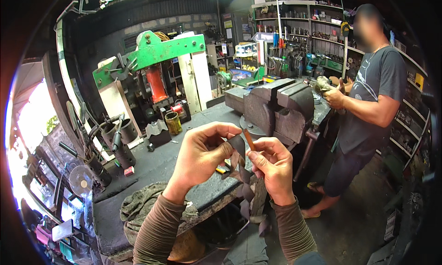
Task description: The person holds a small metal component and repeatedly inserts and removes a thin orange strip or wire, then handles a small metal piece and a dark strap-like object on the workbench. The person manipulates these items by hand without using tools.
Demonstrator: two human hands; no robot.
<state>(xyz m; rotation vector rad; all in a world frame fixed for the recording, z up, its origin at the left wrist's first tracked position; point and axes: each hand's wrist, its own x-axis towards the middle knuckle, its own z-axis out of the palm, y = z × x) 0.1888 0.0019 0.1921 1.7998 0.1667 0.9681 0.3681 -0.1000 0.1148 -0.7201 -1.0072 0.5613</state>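
My left hand (202, 156) and my right hand (273, 168) are raised over the near edge of a dark workbench (161, 159). Together they pinch a dark flexible strip (239, 166) that hangs down between them in a wavy, cut-out shape. My right hand also grips a thin brown pencil-like stick (249, 139) that points up beside the strip. Both sleeves are olive-brown.
A large grey bench vise (276, 108) stands just beyond my hands. A green-framed press (152, 62) with an orange cylinder is at the back. Metal tubes (117, 143) stand at left, a crumpled cloth (140, 203) lies near. A person (368, 94) at right holds a tool before shelves.
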